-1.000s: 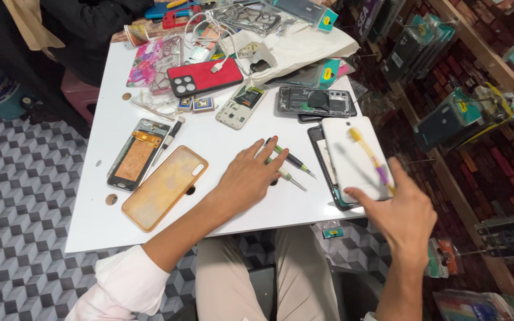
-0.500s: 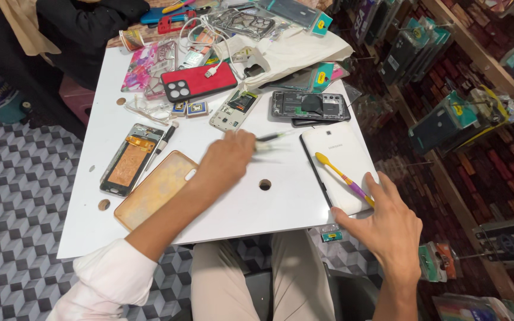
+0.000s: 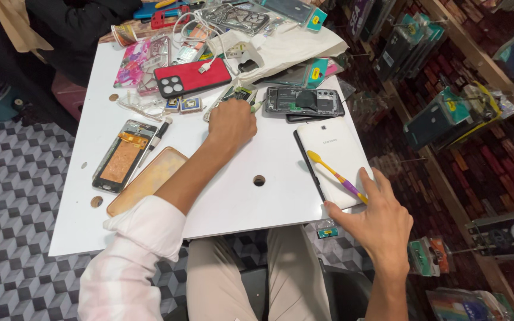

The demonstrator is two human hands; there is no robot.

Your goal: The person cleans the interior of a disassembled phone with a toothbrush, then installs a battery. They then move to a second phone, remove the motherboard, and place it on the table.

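My left hand [image 3: 231, 123] reaches forward across the white table [image 3: 239, 202], fist closed around a thin tool [image 3: 256, 107] whose pale tip pokes out to the right. It hovers at a small opened phone part [image 3: 240, 93]. My right hand [image 3: 376, 220] grips the near corner of a white device [image 3: 334, 145] lying flat at the table's right edge. Its thumb is at the near edge and its fingers are on the side. A yellow and purple toothbrush [image 3: 335, 173] lies on that device.
An opened dark phone [image 3: 304, 101] and a red phone case [image 3: 191, 77] lie beyond my left hand. A phone frame with an orange inside [image 3: 120, 157] and a tan case [image 3: 147, 178] sit at left. The table has a round hole [image 3: 259, 180]. Racks of cases [image 3: 441, 119] stand right. A person in dark clothing [image 3: 78, 30] sits far left.
My left hand picked the thin tool off the table and moved forward to the small opened phone part. My right hand lowered the white device with the toothbrush flat onto the table.
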